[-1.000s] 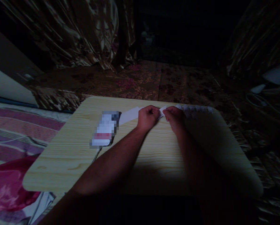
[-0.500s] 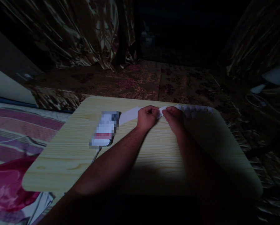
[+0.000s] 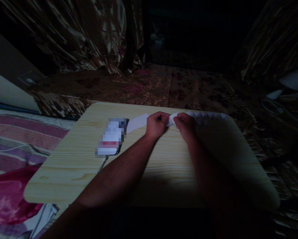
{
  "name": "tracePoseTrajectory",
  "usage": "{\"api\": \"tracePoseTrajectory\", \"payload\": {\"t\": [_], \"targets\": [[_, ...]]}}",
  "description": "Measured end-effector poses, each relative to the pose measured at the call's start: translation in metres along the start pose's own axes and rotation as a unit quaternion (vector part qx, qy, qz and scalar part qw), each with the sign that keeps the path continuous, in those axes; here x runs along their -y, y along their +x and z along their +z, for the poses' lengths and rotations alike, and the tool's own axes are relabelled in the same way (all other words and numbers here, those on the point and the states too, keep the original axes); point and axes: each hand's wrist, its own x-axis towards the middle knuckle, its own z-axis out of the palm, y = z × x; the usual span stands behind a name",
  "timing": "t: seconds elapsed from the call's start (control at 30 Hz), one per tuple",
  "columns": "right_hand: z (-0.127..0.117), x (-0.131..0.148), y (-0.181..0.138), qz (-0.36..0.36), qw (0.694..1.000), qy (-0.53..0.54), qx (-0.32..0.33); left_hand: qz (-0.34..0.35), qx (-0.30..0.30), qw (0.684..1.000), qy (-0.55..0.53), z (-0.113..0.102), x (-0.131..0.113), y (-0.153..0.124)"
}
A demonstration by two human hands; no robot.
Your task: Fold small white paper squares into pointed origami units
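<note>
Both my hands meet near the far edge of a pale wooden table [image 3: 163, 166]. My left hand [image 3: 156, 125] and my right hand [image 3: 186, 125] are each closed in a pinch on a small piece of white paper [image 3: 171, 118] held between them. A white paper strip [image 3: 137, 122] lies flat on the table just left of my left hand. To the right of my right hand a row of small white folded paper pieces [image 3: 208, 117] runs along the table's far edge.
A blurred white object with a red band [image 3: 111, 136] lies on the table's left part, a cable trailing from it. Striped bedding [image 3: 19, 139] and red cloth [image 3: 9, 196] lie left. Patterned carpet [image 3: 163, 86] and curtains [image 3: 71, 36] are beyond; the scene is dim.
Almost nothing has moved; my fingers shift slightly on the small paper piece while both hands stay in the same spot.
</note>
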Motion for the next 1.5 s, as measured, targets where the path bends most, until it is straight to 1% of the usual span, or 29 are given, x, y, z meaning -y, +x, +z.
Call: {"api": "tracePoseTrajectory", "payload": {"t": [0.2, 0.43, 0.67, 0.83, 1.03, 1.17, 1.3, 1.5], "targets": [[0.0, 0.0, 0.001, 0.004, 1.0, -0.017, -0.003, 0.007, -0.001, 1.0, 0.01, 0.0, 0.0, 0.0], [0.0, 0.008, -0.002, 0.004, 0.999, -0.041, -0.001, 0.009, 0.01, 1.0, 0.011, 0.0, -0.001, 0.0], [0.0, 0.006, 0.0, -0.001, 1.0, -0.028, 0.009, 0.014, 0.01, 0.999, 0.036, -0.001, -0.001, 0.0], [0.002, 0.006, 0.0, 0.008, 1.0, -0.027, -0.007, 0.012, 0.005, 0.999, 0.038, 0.0, -0.001, 0.0], [0.0, -0.001, 0.0, -0.028, 0.999, -0.046, 0.008, 0.01, 0.012, 1.0, 0.022, 0.0, 0.001, 0.001], [0.0, -0.002, 0.001, -0.043, 0.997, -0.066, 0.002, -0.004, 0.011, 1.0, 0.016, 0.0, -0.002, 0.0], [0.002, -0.002, 0.002, -0.054, 0.995, -0.085, -0.009, -0.004, 0.004, 1.0, 0.012, 0.001, -0.002, 0.001], [0.005, 0.0, 0.001, -0.019, 0.999, -0.038, 0.007, 0.002, 0.008, 1.0, -0.001, 0.0, 0.002, 0.001]]}}
